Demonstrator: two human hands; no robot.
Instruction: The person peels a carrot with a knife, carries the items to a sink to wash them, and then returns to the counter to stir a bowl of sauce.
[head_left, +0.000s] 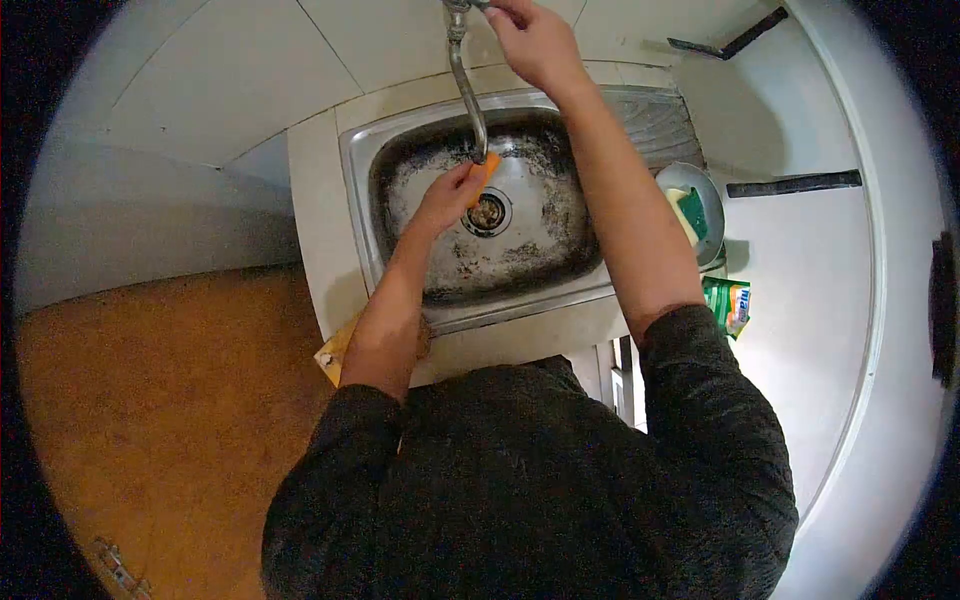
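My left hand [447,200] holds an orange piece [484,180], perhaps a cloth or sponge, under the end of the curved metal faucet spout [466,90]. Below it lies the drain [486,213] of a stained steel sink [530,265]. Up at the wall, my right hand [538,42] has its fingers closed on the faucet handle [480,4] beside the faucet body. Whether water is running cannot be made out.
Right of the sink, a metal bowl [712,225] holds a yellow and green sponge [691,213]. A green packet [727,303] lies nearer me. Black brackets [795,185] stick out at the right wall. A yellowish board [328,362] is under my left forearm.
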